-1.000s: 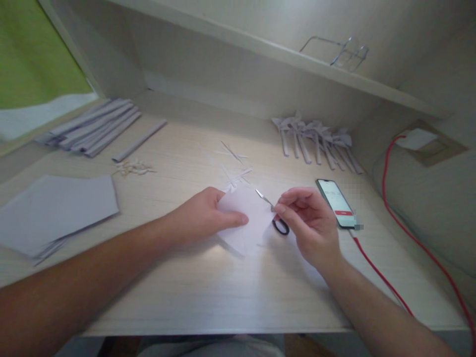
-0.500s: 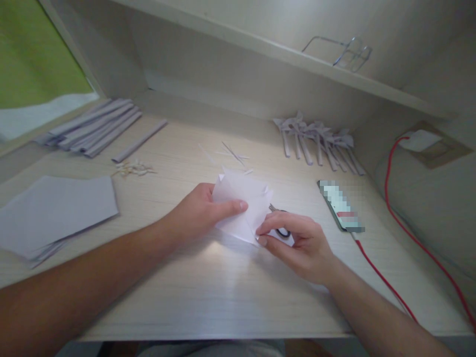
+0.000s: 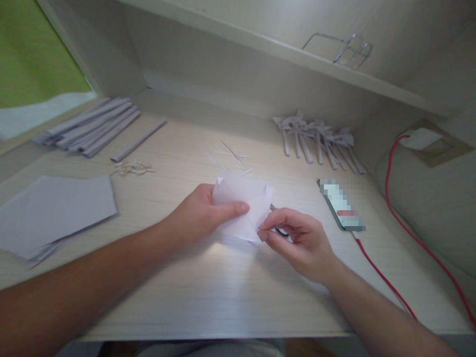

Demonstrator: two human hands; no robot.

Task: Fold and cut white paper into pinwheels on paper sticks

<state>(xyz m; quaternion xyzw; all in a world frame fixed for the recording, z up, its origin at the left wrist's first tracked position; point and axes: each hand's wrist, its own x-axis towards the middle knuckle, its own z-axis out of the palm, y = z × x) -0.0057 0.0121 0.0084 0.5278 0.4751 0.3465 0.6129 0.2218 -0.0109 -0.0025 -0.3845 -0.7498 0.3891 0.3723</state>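
Observation:
A square sheet of white paper [image 3: 238, 191] with crease lines and small raised corners is held just above the desk. My left hand [image 3: 213, 206] grips it from the left, thumb lying on top and the fingers hidden beneath. At the lower right corner, my right hand [image 3: 297, 240] pinches the paper between thumb and index finger. Scissors [image 3: 281, 231] lie on the desk behind my right hand, mostly covered by it. Beyond the paper are several thin sticks [image 3: 233, 152].
Paper tubes [image 3: 92, 126] and a stack of paper [image 3: 59, 210] lie left, near small pale-tipped sticks [image 3: 133, 167]. Paper pinwheels [image 3: 316, 136] lean at the back right. A phone [image 3: 340, 206] on a red cable [image 3: 386, 280] lies right. A shelf [image 3: 260, 44] spans above.
The right hand has shifted very slightly with the pinched corner, and now covers more of the scissors. The left hand keeps its hold on the paper.

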